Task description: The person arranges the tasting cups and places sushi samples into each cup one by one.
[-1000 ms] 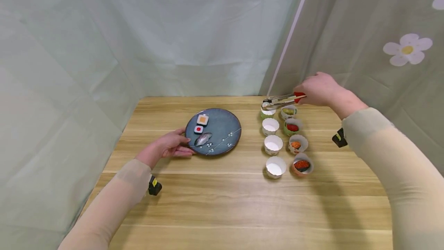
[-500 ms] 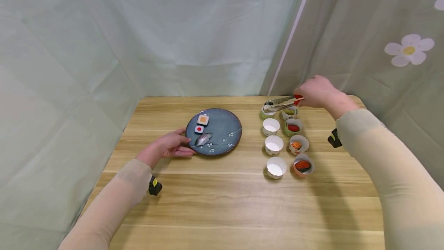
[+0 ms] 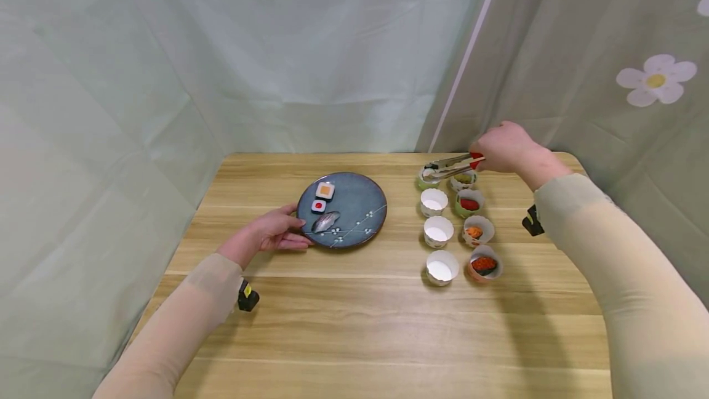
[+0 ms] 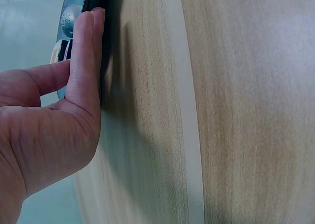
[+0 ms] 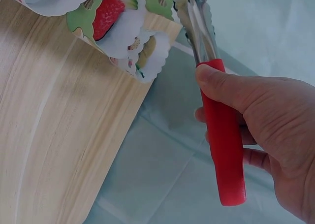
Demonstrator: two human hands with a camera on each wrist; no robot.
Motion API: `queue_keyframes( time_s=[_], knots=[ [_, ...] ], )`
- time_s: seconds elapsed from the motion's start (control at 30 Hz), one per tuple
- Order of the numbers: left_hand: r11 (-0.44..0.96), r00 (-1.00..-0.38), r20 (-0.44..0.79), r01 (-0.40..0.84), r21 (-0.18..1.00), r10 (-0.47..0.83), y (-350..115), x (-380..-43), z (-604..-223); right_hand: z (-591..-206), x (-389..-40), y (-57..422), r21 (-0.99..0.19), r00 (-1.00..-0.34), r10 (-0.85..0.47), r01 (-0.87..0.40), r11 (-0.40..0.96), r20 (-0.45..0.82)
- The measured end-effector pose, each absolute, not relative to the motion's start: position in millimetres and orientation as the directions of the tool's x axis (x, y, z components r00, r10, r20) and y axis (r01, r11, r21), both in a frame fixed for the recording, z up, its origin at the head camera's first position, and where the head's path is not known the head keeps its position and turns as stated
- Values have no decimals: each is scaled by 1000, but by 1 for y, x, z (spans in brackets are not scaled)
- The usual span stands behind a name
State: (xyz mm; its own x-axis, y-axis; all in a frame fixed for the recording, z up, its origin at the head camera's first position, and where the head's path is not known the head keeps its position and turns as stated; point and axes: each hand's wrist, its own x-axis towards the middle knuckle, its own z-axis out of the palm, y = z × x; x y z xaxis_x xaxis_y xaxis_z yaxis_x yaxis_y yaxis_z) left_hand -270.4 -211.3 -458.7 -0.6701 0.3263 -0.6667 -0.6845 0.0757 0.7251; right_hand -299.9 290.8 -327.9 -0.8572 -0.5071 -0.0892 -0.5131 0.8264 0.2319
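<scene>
My left hand point(image 3: 279, 231) holds the near-left rim of a round dark blue plate point(image 3: 360, 202), thumb on top and fingers at its edge. On the plate lie two square sushi rolls, one with an orange centre point(image 3: 325, 191) and a smaller red-centred one point(image 3: 318, 205), and a silvery piece of nigiri point(image 3: 325, 221). At the back right, my right hand point(image 3: 505, 146) grips metal tongs by their red handle point(image 5: 224, 135). The tongs point(image 3: 451, 166) reach left, their tips at the mouth of the far green paper cup point(image 3: 429, 181). Whether anything is between the tips cannot be told.
Nearer than that cup stand three white-lined cups, the nearest point(image 3: 441, 267) in front. A right-hand column holds cups with yellowish point(image 3: 463, 178), red point(image 3: 469, 204), orange point(image 3: 473, 233) and red roe-like point(image 3: 484, 265) pieces. Curtains point(image 3: 343, 54) hang behind the wooden table point(image 3: 354, 325).
My right hand and forearm have shifted slightly left and down, bringing the tongs' tips lower at the far cup. My left hand and the plate stay where they were.
</scene>
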Motion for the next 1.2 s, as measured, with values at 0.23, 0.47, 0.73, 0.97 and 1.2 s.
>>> queue_keyframes(
  time_s=[0.23,0.47,0.73,0.97,1.2],
  knots=[
    [79,-671,-668,-684,725,322,-211,-269,-459,-329,-300,291,236,-862,-498,-506,830,-98],
    [82,-675,-663,-679,730,323,-212,-269,-457,-327,-300,291,236,-865,-489,-501,833,-110],
    [84,-676,-668,-681,728,312,-210,-268,-458,-325,-300,291,235,-872,-475,-490,840,-121],
    [87,-675,-665,-678,730,319,-212,-268,-457,-322,-299,294,234,-867,-486,-497,835,-108],
    [88,-670,-670,-684,725,320,-212,-268,-457,-317,-297,295,233,-869,-482,-495,837,-113]
  ],
)
